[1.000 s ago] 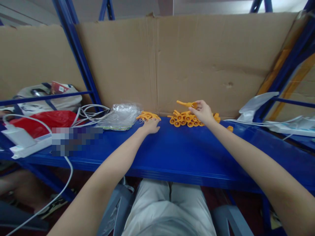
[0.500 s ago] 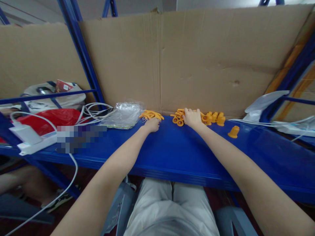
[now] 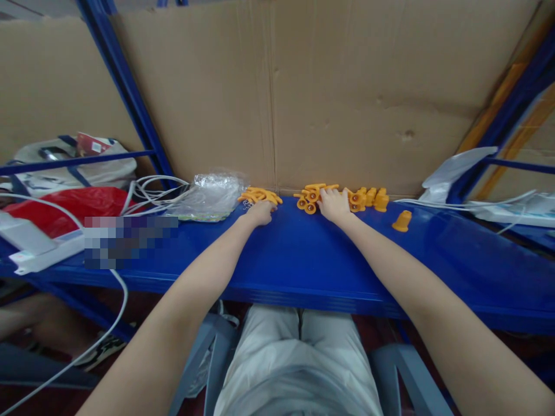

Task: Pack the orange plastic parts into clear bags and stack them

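My left hand (image 3: pixel 261 213) is at the near side of a small pile of curved orange plastic pieces (image 3: pixel 259 195). Its fingers are curled together, and whatever they may hold is hidden. Small silvery rings or chain bits (image 3: pixel 247 203) show beside that hand. Over a cluster of orange cup-shaped parts with handles (image 3: pixel 309 197) rests my right hand (image 3: pixel 335 204), fingers somewhat apart and touching the parts. To its right stand several orange bell-shaped pieces (image 3: pixel 380 200). One more orange bell-shaped piece (image 3: pixel 402 221) is set apart, nearer to me.
The blue shelf (image 3: pixel 299 254) backs onto a cardboard wall (image 3: pixel 368 104). Leftward are a clear plastic bag (image 3: pixel 208 199), white cables (image 3: pixel 158 188), a red bag (image 3: pixel 93 205) and a power strip (image 3: pixel 47 252). White plastic (image 3: pixel 451 173) sits at the right post. Another person's leg shows lower left.
The view has tilted down and shifted slightly, so everything sits a little higher and further left. Both hands stay at the same piles, with the right hand's fingers looking more spread.
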The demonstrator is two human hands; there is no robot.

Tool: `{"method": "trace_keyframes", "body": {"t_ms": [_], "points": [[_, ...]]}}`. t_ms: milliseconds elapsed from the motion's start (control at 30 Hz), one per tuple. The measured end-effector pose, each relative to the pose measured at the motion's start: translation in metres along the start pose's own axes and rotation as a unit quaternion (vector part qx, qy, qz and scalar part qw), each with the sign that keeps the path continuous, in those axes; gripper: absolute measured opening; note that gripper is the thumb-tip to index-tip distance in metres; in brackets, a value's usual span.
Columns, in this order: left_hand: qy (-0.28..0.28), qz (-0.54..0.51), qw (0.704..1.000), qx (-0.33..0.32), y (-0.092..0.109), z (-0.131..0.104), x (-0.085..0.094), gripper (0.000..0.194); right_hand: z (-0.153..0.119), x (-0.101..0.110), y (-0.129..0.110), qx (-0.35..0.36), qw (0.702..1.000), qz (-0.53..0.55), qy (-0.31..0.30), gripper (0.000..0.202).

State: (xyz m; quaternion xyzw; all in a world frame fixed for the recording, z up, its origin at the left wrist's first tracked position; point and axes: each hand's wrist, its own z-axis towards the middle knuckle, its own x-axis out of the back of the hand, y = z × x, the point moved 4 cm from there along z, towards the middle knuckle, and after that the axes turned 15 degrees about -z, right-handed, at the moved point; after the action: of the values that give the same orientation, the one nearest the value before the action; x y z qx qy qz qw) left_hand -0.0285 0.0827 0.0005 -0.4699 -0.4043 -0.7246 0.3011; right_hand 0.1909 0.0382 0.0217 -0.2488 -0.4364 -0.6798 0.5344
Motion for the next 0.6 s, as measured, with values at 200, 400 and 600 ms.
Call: {"method": "trace_keyframes", "body": {"t_ms": [200,400,600], "points": [[0.025,0.035,0.999,-0.018,0.002,-0.001,0.002,0.05,-0.003,-0.006,-0.007,0.029,0.998,0.008,-0.058,0.059],[0.037,0.077,0.996,0.025,0.013,-0.008,0.006,0.041,-0.004,-0.009,-0.013,0.047,0.996,-0.008,-0.07,0.057],[0.041,0.124,0.99,0.052,0.014,-0.009,0.007,0.037,-0.008,-0.007,-0.013,0.034,0.999,-0.002,-0.027,0.056]]}}
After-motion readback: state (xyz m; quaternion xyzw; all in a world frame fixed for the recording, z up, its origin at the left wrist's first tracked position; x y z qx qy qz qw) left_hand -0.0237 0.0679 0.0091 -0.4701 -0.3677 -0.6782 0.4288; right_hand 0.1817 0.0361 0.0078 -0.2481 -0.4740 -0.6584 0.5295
